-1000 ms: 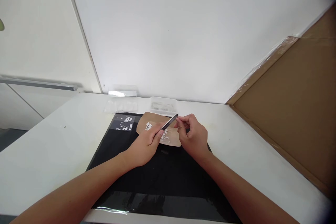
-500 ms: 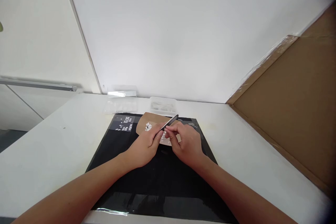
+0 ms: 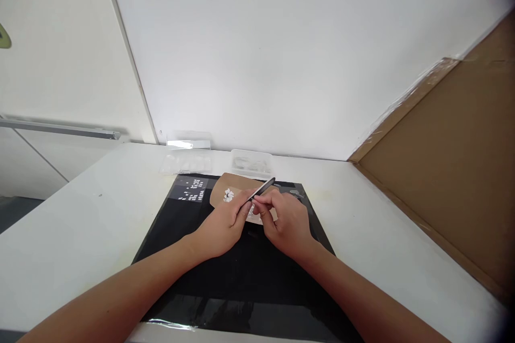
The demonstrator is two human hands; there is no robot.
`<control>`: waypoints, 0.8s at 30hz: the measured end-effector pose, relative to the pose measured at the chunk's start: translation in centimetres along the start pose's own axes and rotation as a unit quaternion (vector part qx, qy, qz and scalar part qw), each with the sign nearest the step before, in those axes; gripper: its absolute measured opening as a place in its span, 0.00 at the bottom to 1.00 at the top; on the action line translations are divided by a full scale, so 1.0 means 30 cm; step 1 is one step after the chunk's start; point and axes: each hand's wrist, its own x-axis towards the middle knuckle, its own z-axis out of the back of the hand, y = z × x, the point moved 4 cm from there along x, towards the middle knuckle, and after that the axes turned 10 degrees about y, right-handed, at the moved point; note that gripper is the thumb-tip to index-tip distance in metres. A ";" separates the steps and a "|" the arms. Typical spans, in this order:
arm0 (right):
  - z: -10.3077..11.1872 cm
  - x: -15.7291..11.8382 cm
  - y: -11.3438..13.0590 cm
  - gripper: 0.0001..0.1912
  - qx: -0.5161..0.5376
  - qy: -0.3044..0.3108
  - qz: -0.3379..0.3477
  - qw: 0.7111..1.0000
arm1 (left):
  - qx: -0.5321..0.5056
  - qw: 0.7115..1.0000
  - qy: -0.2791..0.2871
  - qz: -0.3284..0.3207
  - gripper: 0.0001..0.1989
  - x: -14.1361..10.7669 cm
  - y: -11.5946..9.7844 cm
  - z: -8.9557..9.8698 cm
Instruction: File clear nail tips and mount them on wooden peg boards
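Black stick (image 3: 263,187): held between the two hands, above a brown card (image 3: 237,181).
Long axis: slanting from the left thumb, at its lower end, up and rightward, away from the person; the far tip stands free.
Left hand (image 3: 219,228): closed around the stick's lower end, thumb on the near side, forearm reaching in from the lower left.
Right hand (image 3: 287,217): narrow, thumb and forefinger drawn together at the stick's right side; whether a small piece sits between them cannot be told, nor whether they touch the stick or hang just beside it.
Nearer hand: the left, which grips the stick; the right fingertips come in from the right, below the free tip.
Card below: white pieces (image 3: 228,195) clustered just beyond the left hand, others partly hidden under the right fingers.
Black mat (image 3: 241,289): spread under the card, both wrists above it.
Dark sheet (image 3: 192,188): at the mat's far left corner, dotted with small white chips.
Clear containers: an open box (image 3: 185,163) beyond the sheet, a shallow tray (image 3: 233,163) behind the card, contents too small to name.
White table (image 3: 80,236): beneath everything, brown cardboard (image 3: 442,161) rising along its right side.
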 end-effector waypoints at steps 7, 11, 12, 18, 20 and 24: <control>0.027 0.012 -0.057 0.07 0.018 -0.043 -0.085 0.995 | 0.004 1.000 0.001 -0.004 0.23 0.002 -0.014 0.004; 0.018 0.013 -0.045 0.07 0.022 -0.021 -0.063 0.998 | 0.008 1.000 -0.004 -0.005 0.23 0.002 -0.010 0.005; 0.012 0.011 -0.036 0.08 0.025 -0.009 -0.052 0.998 | 0.008 1.000 -0.007 -0.006 0.22 0.002 -0.008 0.004; -0.005 0.003 0.002 0.07 0.056 0.024 -0.015 0.998 | 0.014 1.000 -0.001 0.009 0.21 0.002 0.004 -0.001; -0.002 0.004 -0.001 0.07 0.051 0.015 -0.021 0.998 | 0.014 1.000 -0.002 0.008 0.21 0.003 0.005 -0.001; 0.011 0.010 -0.023 0.08 0.046 -0.007 -0.053 0.998 | 0.014 1.000 -0.004 -0.001 0.22 0.005 0.003 -0.001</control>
